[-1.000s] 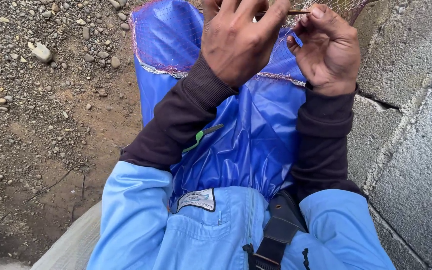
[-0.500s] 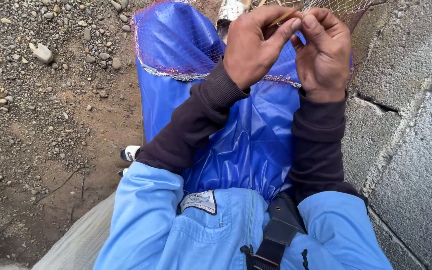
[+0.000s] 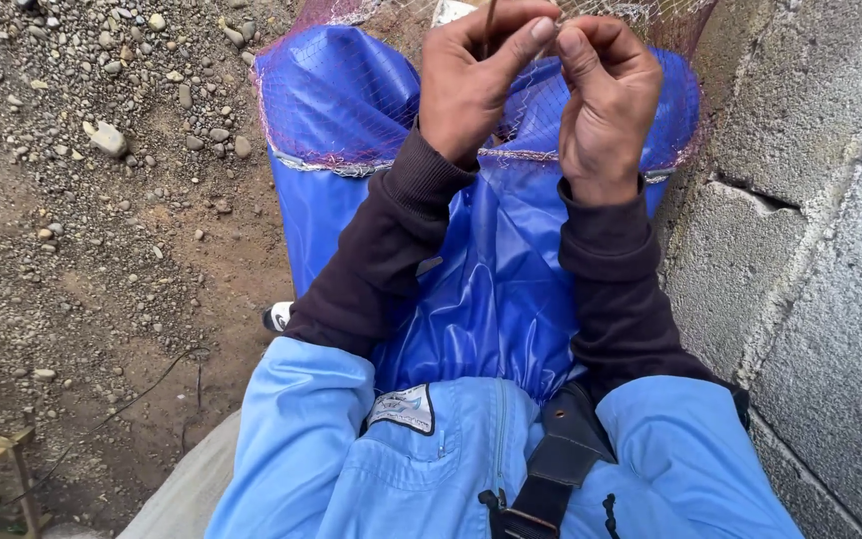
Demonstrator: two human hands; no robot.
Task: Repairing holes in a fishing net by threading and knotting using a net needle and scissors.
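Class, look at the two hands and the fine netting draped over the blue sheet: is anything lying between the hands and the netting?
Nothing visible does. The left hand and right hand are already on the netting, pinching it at the top; the left hand also holds a thin stick. The blue sheet lies beneath.

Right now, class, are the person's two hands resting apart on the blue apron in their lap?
No: the left hand and right hand are raised together, fingertips pinching the fine netting above the blue apron.
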